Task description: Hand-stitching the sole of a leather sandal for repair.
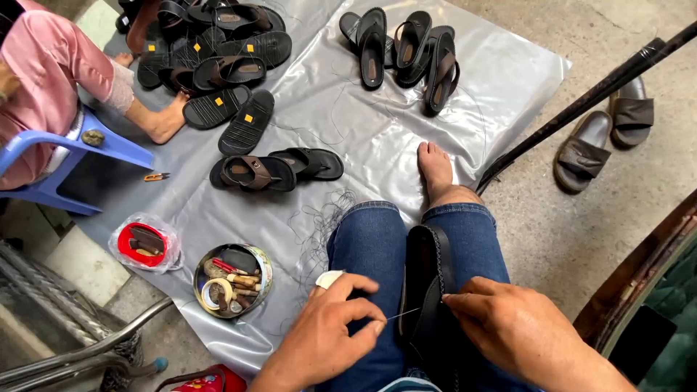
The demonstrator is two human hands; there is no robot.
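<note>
A black sandal (427,290) is held on edge between the knees, which are clad in blue jeans (374,243). The right hand (519,330) is laid against the sandal's strap, its fingers (465,299) pressed together on it. A thin needle (404,313) is pinched between thumb and forefinger of the left hand (330,330); a white wrap (328,279) is worn on one finger. A round tin of tools (232,280) is placed on the grey plastic sheet (385,131) to the left. Finished sandals (406,47) are laid out farther off. A person in pink is seated on a blue chair (65,156) at upper left.
</note>
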